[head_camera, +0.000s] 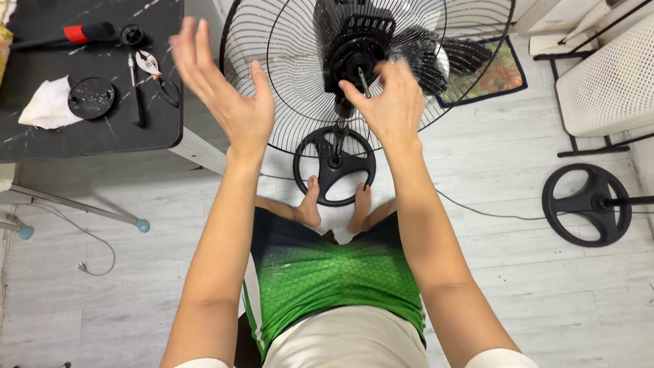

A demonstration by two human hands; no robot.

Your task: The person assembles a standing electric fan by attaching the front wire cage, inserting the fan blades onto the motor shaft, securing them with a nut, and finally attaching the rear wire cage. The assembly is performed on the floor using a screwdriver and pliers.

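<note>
Standing on the floor between two bare feet, one fan [354, 48] faces up toward the camera, its short metal shaft [363, 82] pointing upward from the black motor. The right hand [390, 102] pinches the shaft; the left hand [221, 82] hovers open, fingers spread wide, empty. One pair of pliers [155, 73] lies on the dark table [82, 133].

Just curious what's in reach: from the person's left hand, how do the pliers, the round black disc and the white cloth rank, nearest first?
From the left hand:
1. Pliers, just left of it on the black table.
2. Disc, further left.
3. Cloth, at the table's left edge.
</note>
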